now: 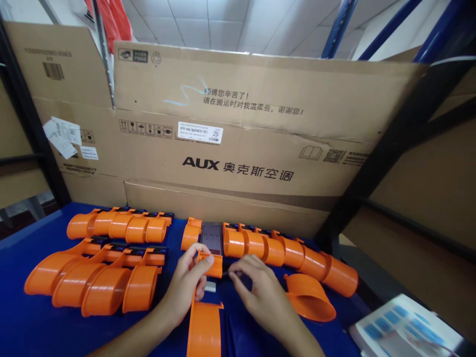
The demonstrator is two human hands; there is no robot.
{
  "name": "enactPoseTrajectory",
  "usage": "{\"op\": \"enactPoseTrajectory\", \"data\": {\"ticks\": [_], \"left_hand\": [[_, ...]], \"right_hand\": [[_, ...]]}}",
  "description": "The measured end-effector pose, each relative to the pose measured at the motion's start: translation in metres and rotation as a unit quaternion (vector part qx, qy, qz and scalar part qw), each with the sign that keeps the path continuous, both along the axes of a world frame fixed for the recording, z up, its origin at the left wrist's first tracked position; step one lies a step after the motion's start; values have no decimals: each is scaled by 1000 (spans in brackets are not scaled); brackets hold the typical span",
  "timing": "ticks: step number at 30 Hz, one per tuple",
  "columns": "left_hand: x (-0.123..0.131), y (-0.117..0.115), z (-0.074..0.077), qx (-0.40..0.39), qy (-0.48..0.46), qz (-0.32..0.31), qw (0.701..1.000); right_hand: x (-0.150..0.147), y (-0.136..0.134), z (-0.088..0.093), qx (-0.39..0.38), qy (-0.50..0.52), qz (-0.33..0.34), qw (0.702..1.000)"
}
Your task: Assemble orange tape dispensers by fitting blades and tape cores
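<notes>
My left hand (191, 272) is closed on an orange plastic part (205, 329) with a wide ring and a narrow arm. Its fingers pinch the upper end, while the ring hangs toward the front edge of the view. Just to the right, my right hand (256, 282) is closed, thumb and forefinger pinching a small dark piece (227, 272) beside the part's upper end. Whether that piece touches the part I cannot tell. A small light grey block (210, 286) lies on the blue surface between my hands.
Similar orange parts (107, 287) with dark inserts stand in rows at left, with more (273, 250) at back right. One orange part (312, 300) lies right of my right hand. A phone (211, 238), a white device with blue keys (405, 327) and a cardboard wall (238, 148) surround the blue table (178, 342).
</notes>
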State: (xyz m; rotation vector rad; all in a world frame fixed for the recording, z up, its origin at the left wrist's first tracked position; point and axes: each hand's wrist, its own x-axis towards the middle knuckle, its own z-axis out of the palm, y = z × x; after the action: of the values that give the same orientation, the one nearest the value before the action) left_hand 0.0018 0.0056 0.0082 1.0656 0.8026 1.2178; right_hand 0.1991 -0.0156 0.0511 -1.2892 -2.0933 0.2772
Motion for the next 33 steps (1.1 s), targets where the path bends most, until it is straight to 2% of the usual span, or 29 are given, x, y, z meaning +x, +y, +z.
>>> {"op": "enactPoseTrajectory", "data": {"ticks": [2,5,13,15,18,21,24,27,30,32,33], "left_hand": [[1,-2,0,-4,-5,-6,1000],[1,-3,1,-9,-8,-8,1000],[1,-2,1,6,-5,-7,1000],[1,-2,2,3,1,-3,1000],[1,-3,4,-10,16,-6,1000],[3,-5,3,-21,20,-30,999],[7,-8,0,-6,34,-63,997],[10,-13,1,21,79,-93,992],[3,-22,12,87,156,-91,980],[-7,-28,25,193,227,-67,952],[-14,-31,33,259,259,-58,929]], "right_hand": [[-6,-2,-2,-36,-59,30,997],[-14,-5,-5,-48,-110,26,992],[-12,-6,-6,-44,-136,17,990],[-10,-6,-4,-50,-99,20,994],[-10,-6,2,-61,12,23,998],[-14,-8,3,-88,117,49,988],[-17,-8,-3,-121,161,66,977],[-18,-6,-13,-123,187,35,974],[-14,-1,-17,-126,237,19,963],[-9,3,-16,-117,276,0,954],[-6,6,-15,-109,294,-13,949]]}}
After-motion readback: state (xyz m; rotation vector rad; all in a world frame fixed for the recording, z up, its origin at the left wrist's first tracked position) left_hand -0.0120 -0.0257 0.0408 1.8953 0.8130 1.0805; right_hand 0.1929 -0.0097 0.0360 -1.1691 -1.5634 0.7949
